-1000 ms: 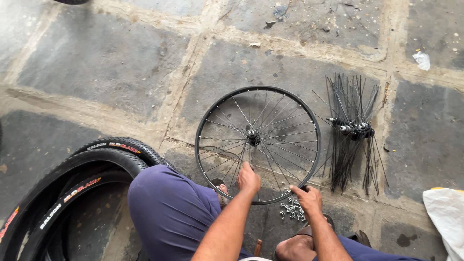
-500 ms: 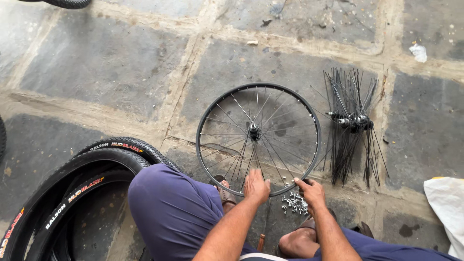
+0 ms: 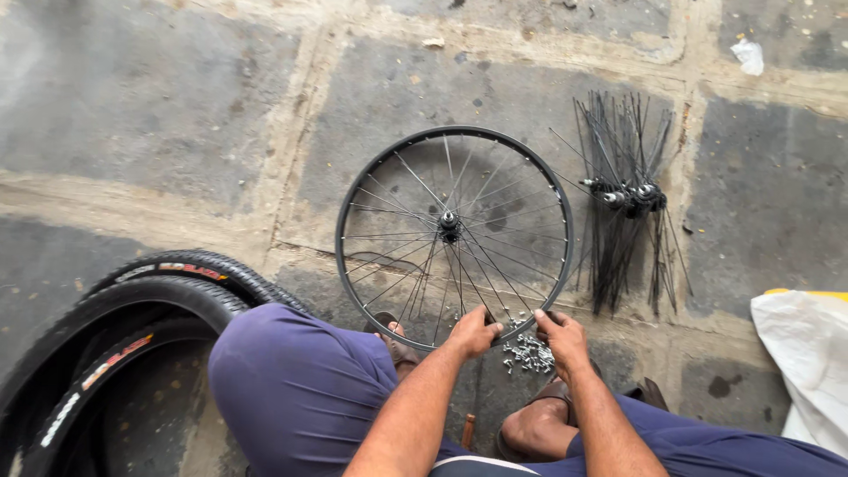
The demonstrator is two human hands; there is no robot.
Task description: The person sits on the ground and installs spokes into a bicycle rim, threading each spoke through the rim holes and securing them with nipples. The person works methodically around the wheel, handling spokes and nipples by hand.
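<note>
A black bicycle wheel rim (image 3: 346,212) with thin spokes and a small hub (image 3: 449,221) lies flat on the stone floor in front of me. My left hand (image 3: 473,332) grips the near edge of the rim with curled fingers. My right hand (image 3: 562,337) touches the rim just to the right, its fingers pinched at the rim edge. A small pile of silver spoke nipples (image 3: 528,354) lies between my hands, below the rim.
A bundle of black spokes with hubs (image 3: 625,199) lies right of the wheel. Black tyres (image 3: 146,309) are stacked at lower left. A white bag (image 3: 804,353) sits at the right edge. My knees in blue trousers (image 3: 300,389) frame the bottom.
Both hands have shifted slightly right along the near edge of the rim and closer together over the pile of nipples. The wheel stays flat on the floor.
</note>
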